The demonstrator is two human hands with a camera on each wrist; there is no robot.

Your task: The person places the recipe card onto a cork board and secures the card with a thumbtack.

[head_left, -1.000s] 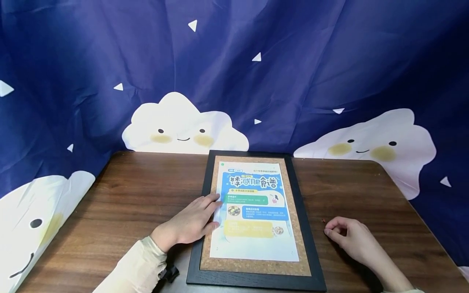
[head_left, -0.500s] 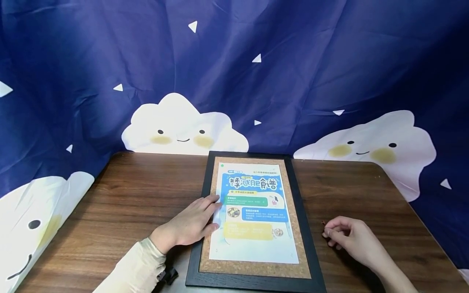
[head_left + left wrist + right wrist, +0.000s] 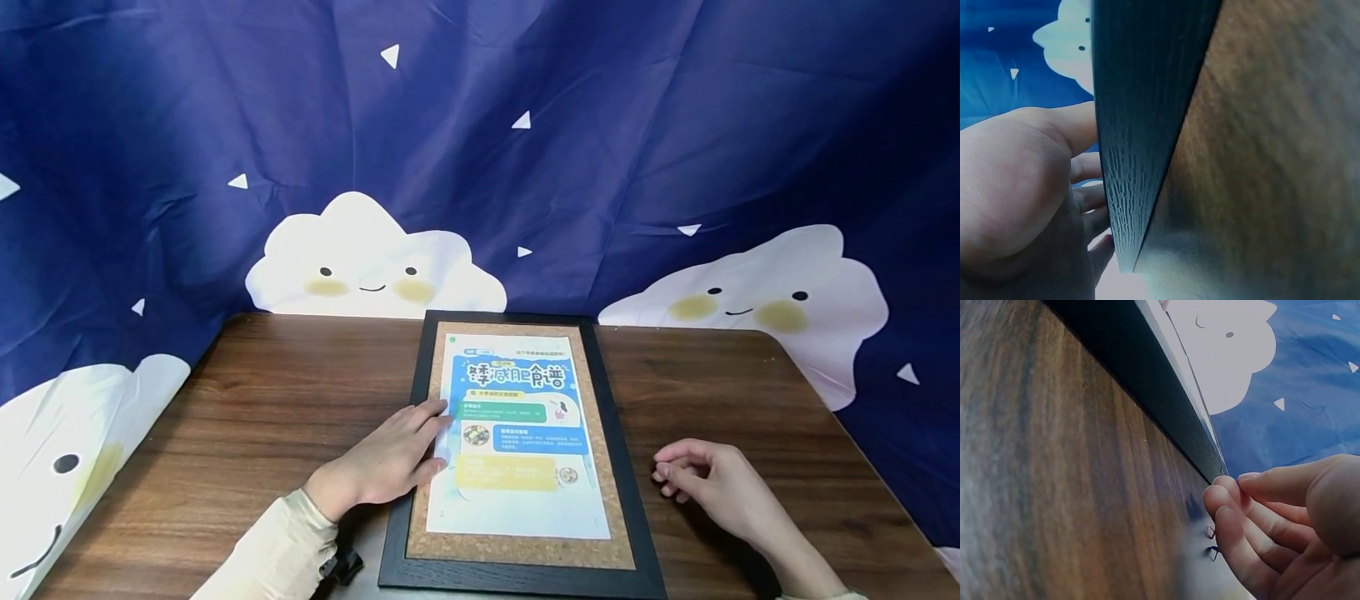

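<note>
A cork board with a black frame lies on the table. A printed blue, green and yellow poster covers most of the cork, with a green pin at its top left corner. My left hand rests across the frame's left side, its fingertips on the poster's left edge; the left wrist view shows that hand beside the frame. Right of the board, my right hand has curled fingers, thumb against index; whether they pinch anything is hidden. Two tiny pins, reddish and dark blue, lie by its fingers.
A brown wood-grain table extends on both sides of the board. Behind it hangs a dark blue curtain printed with smiling white clouds. A small black object sits at the left wrist.
My right hand has shifted slightly left and forward, and its fingers now cover the place where a small red speck showed. The left hand stays on the board.
</note>
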